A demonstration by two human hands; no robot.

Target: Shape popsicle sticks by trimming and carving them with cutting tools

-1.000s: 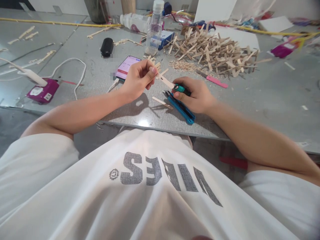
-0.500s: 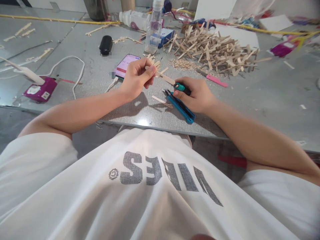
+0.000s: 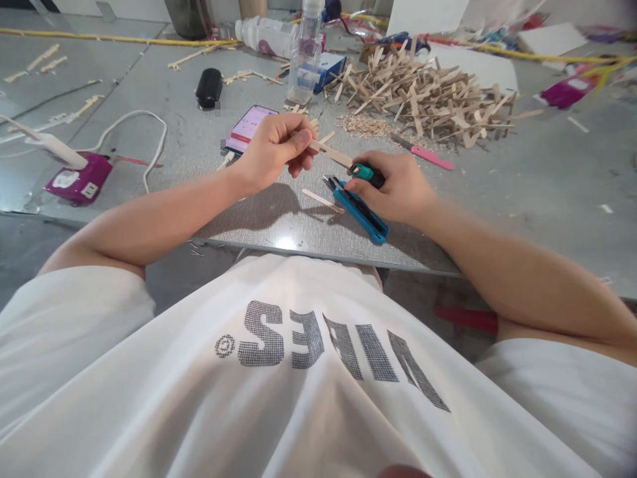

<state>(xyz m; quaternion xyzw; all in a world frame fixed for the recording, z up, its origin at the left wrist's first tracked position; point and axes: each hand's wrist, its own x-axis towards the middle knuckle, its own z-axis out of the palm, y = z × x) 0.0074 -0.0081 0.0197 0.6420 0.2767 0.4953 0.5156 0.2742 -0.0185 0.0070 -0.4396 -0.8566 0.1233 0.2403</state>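
Observation:
My left hand point(image 3: 279, 146) is closed, pinching a flat wooden craft stick point(image 3: 334, 154) between thumb and fingers. A small dark notch shows along the stick, which slants down to the right. My right hand point(image 3: 398, 182) wraps round a teal-and-black utility knife point(image 3: 363, 172), its front against or just by the stick's right end; I cannot make out the blade. Under the right hand lies a blue-and-black cutter point(image 3: 362, 216) on the grey table point(image 3: 239, 226). Beside it rests a loose craft stick point(image 3: 321, 199).
A heap of wooden sticks point(image 3: 428, 99) and a mound of shavings point(image 3: 365, 125) lie beyond my hands, near a pink-handled knife point(image 3: 432, 158). Past my left hand are a lit phone point(image 3: 251, 126), a black case point(image 3: 209, 88) and a clear bottle point(image 3: 304, 60). A purple charger block point(image 3: 82, 179) trails white cable.
Both hands have shifted slightly to the right, still holding the craft stick and the utility knife. The things on the table stay where they were.

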